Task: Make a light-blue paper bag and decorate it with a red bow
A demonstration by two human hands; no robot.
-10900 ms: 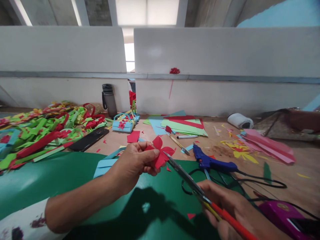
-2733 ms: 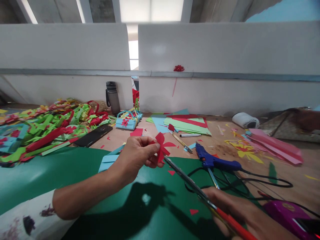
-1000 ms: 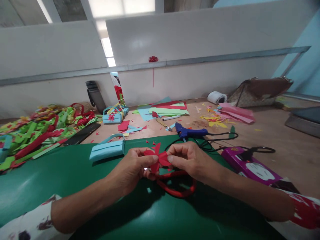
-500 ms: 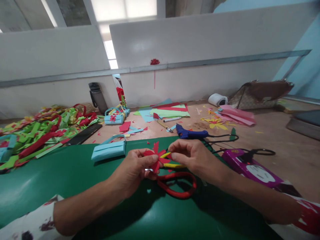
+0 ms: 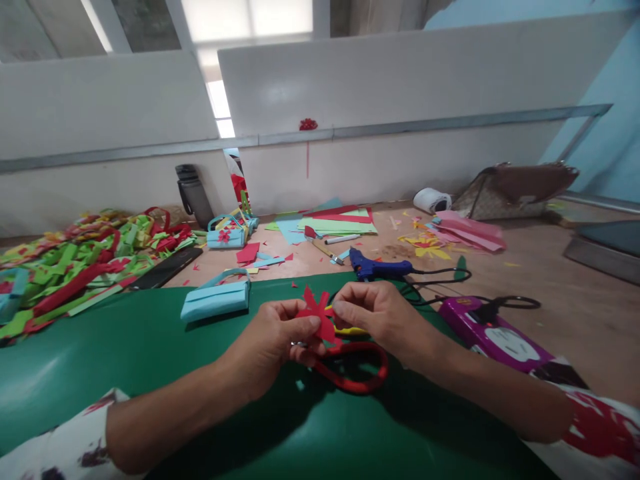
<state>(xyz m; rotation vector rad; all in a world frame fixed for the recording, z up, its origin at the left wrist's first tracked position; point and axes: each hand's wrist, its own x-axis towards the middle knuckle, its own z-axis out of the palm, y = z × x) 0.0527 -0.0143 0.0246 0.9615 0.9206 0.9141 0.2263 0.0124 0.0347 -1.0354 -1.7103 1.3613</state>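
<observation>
A red paper flower (image 5: pixel 323 321) with pointed petals is pinched between the thumb and fingers of my left hand (image 5: pixel 280 330). My right hand (image 5: pixel 370 310) has its thumb and forefinger closed at the flower's right side, on a petal as far as I can see. Just below both hands lie scissors with a red loop handle (image 5: pixel 367 383). A yellow part (image 5: pixel 353 331) shows behind the flower and partly under my right hand; whether it belongs to the scissors is unclear. Left of my hands sits a small light-blue paper bag (image 5: pixel 216 301) with a handle.
A blue glue gun (image 5: pixel 380 267) lies beyond my right hand, its cord near a purple power strip (image 5: pixel 493 337). Paper strips (image 5: pixel 100 267) are heaped at left beside a dark phone (image 5: pixel 167 268) and a bottle (image 5: pixel 194 197). Coloured sheets (image 5: pixel 345 223) and a craft knife-like tool (image 5: pixel 327 251) lie behind.
The flower has turned in my left hand, and its petals now point differently. My right fingers have come in against its right side, covering more of the yellow. The view has shifted slightly.
</observation>
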